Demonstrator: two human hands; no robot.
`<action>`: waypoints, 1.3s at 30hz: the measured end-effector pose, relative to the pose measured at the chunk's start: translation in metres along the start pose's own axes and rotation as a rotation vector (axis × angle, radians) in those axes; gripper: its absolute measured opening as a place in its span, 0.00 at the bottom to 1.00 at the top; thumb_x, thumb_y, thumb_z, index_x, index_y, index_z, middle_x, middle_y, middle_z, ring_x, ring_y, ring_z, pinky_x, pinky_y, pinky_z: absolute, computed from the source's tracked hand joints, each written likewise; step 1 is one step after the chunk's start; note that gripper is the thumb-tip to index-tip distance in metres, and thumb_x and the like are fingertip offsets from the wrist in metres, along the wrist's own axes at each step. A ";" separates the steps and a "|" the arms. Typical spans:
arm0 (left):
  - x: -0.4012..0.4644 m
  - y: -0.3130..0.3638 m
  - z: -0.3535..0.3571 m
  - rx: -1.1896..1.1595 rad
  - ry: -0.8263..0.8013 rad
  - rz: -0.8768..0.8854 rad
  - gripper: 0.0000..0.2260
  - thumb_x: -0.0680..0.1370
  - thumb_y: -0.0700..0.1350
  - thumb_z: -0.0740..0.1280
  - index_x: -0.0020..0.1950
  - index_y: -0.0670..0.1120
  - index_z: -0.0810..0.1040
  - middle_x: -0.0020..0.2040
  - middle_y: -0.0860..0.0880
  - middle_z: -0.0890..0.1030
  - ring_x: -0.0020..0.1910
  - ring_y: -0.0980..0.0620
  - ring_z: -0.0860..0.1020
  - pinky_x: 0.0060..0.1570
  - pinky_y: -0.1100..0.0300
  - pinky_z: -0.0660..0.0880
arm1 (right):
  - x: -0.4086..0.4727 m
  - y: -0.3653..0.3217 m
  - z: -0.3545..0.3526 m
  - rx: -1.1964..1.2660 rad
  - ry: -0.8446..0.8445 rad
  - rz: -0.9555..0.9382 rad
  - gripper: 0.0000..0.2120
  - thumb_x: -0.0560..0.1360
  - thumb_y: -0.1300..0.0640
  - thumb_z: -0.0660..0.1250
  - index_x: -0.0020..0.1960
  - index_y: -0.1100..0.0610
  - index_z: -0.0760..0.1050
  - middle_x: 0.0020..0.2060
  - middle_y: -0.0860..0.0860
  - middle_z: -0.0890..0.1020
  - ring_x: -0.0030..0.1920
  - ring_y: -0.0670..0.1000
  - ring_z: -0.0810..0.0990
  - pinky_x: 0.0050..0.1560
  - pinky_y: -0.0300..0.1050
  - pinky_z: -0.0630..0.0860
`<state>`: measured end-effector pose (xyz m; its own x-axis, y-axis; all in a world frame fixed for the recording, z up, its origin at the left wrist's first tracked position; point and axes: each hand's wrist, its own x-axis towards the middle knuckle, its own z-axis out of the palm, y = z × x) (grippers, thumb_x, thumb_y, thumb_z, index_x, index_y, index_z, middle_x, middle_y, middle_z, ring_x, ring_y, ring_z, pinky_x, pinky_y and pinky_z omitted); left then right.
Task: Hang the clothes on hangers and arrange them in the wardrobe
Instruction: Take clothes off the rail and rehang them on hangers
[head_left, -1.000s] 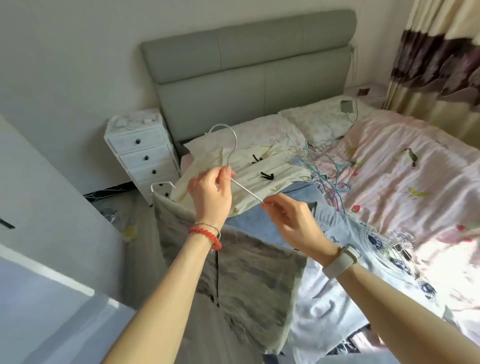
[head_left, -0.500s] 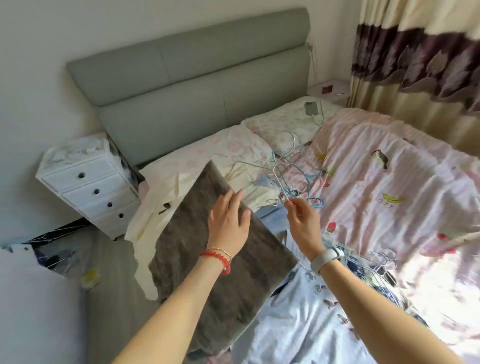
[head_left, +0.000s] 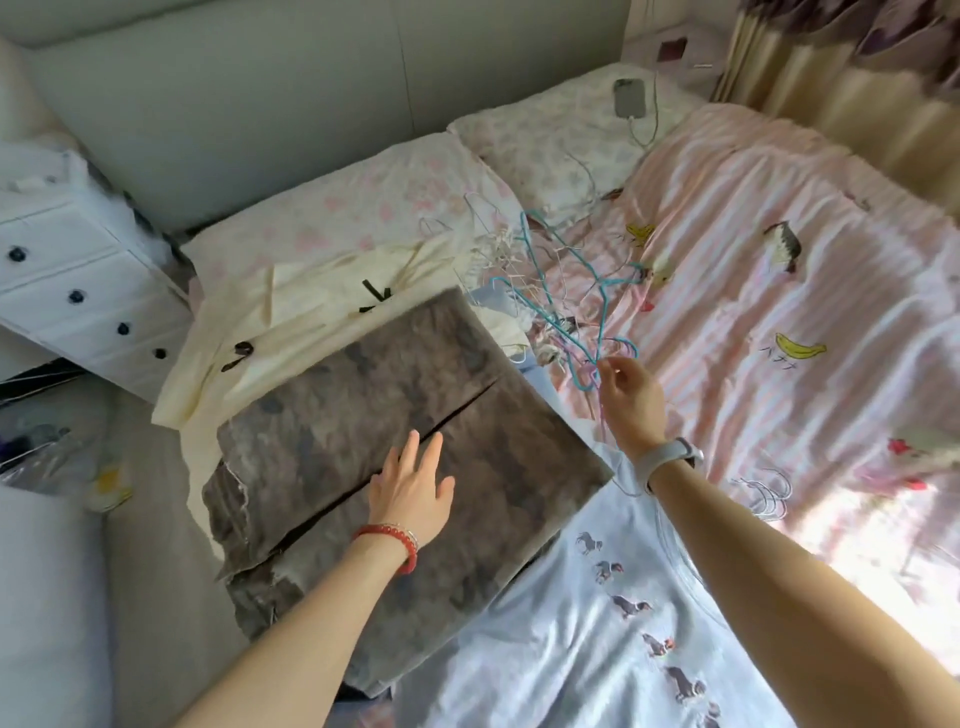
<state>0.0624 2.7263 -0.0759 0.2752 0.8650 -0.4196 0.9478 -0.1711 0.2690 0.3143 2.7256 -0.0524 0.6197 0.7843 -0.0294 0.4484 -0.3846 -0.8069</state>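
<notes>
A grey-brown garment (head_left: 363, 426) lies flat on the bed's left edge, over a cream garment (head_left: 291, 312). My left hand (head_left: 415, 488) rests on the grey-brown cloth with straight, spread fingers. A tangled pile of wire hangers (head_left: 498, 249) lies beyond it, near the pillows. My right hand (head_left: 628, 400) pinches the hook end of a teal hanger (head_left: 561, 312) from that pile. A light blue T-shirt (head_left: 597, 623) with small animal prints is spread under my right forearm.
A pink striped duvet (head_left: 779, 291) covers the bed's right side, with a few more white hangers (head_left: 769, 493) on it. A phone (head_left: 630, 97) charges on the far pillow. White drawers (head_left: 78, 280) stand at the left, a grey headboard (head_left: 260, 104) behind, curtains (head_left: 857, 93) at right.
The white hanger I held a second ago is gone from my hands. The grey-brown garment now lies flat on the bed under my left hand. My right hand has reached the hanger pile and taken the teal hanger.
</notes>
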 end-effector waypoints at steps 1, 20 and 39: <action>0.006 0.001 0.006 0.012 -0.061 -0.006 0.25 0.80 0.53 0.52 0.75 0.53 0.47 0.77 0.49 0.46 0.75 0.45 0.48 0.70 0.45 0.56 | 0.003 0.008 0.004 -0.070 -0.067 0.023 0.12 0.78 0.58 0.57 0.50 0.63 0.77 0.44 0.63 0.81 0.46 0.62 0.79 0.45 0.51 0.71; -0.093 -0.054 -0.047 0.149 0.427 0.009 0.20 0.78 0.48 0.57 0.70 0.50 0.65 0.71 0.49 0.67 0.69 0.50 0.65 0.66 0.48 0.59 | -0.125 -0.067 0.022 -0.334 -0.372 -0.325 0.17 0.78 0.60 0.55 0.65 0.60 0.69 0.64 0.54 0.73 0.67 0.55 0.67 0.67 0.50 0.62; -0.623 -0.333 0.023 -0.112 0.958 -0.898 0.14 0.71 0.41 0.60 0.51 0.40 0.81 0.50 0.43 0.83 0.51 0.46 0.80 0.56 0.50 0.73 | -0.645 -0.228 0.167 -0.247 -1.129 -1.302 0.18 0.79 0.54 0.54 0.69 0.52 0.66 0.68 0.48 0.69 0.70 0.49 0.63 0.69 0.40 0.57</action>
<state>-0.4214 2.2335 0.0755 -0.7047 0.6538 0.2756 0.7089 0.6337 0.3095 -0.2951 2.3888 0.0520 -0.8642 0.4993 0.0618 0.3928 0.7463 -0.5373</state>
